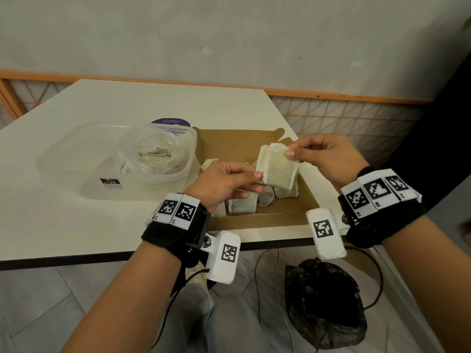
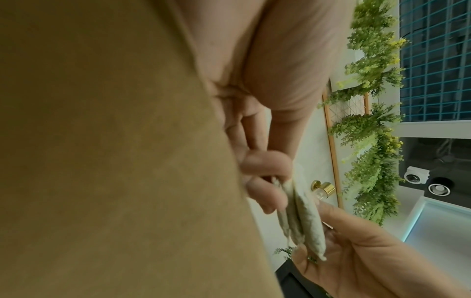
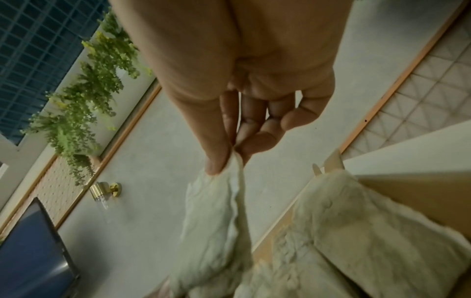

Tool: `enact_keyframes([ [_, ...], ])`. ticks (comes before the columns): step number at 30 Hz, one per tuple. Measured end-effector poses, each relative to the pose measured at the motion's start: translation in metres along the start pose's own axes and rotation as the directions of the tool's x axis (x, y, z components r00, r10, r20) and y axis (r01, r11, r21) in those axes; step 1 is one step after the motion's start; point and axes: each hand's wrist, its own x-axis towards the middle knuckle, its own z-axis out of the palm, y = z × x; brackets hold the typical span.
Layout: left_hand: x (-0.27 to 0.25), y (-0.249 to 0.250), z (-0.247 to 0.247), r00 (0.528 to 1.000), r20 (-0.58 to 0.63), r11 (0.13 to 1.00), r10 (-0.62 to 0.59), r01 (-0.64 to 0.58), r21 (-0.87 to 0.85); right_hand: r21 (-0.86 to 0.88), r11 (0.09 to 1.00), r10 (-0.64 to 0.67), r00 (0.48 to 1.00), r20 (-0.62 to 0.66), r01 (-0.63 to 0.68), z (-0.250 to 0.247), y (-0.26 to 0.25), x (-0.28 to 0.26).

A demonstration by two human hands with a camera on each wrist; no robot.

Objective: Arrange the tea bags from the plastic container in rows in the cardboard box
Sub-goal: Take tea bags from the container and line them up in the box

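Observation:
Both hands hold a small stack of pale tea bags (image 1: 276, 167) in the air above the open cardboard box (image 1: 260, 217). My left hand (image 1: 252, 175) pinches the stack's lower left corner. My right hand (image 1: 290, 152) pinches its upper right corner between thumb and fingers. In the left wrist view the tea bags (image 2: 303, 217) show edge-on between my left hand (image 2: 270, 185) and the other hand's fingers. In the right wrist view my right hand (image 3: 230, 159) nips the top of a tea bag (image 3: 214, 227). Several tea bags (image 1: 240, 203) lie flat in the box. The clear plastic container (image 1: 107, 174) holds a crumpled plastic bag (image 1: 150, 151) with more tea bags.
The container stands left of the box on the white table (image 1: 76, 123). A purple-labelled lid (image 1: 170, 121) lies behind the container. The table's front edge runs just below the box. A black plastic bag (image 1: 323, 301) and cables lie on the floor under my right wrist.

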Motion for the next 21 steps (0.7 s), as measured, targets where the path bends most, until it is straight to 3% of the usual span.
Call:
enact_keyframes([
  [10,0.0,0.001,0.0,0.999,-0.044,1.0,0.023,-0.023,-0.011,-0.082,0.996,-0.014,0.999,0.052,0.019,-0.012,-0.008,-0.003],
  [16,0.001,0.006,0.001,0.985,-0.174,0.991,0.02,-0.042,-0.123,-0.156,0.988,0.005,1.0,0.002,-0.005,-0.014,-0.002,0.001],
  [21,0.002,0.005,0.0,0.977,-0.21,0.984,0.02,-0.057,-0.171,-0.297,0.955,0.07,0.978,0.199,-0.008,-0.024,-0.007,-0.011],
])
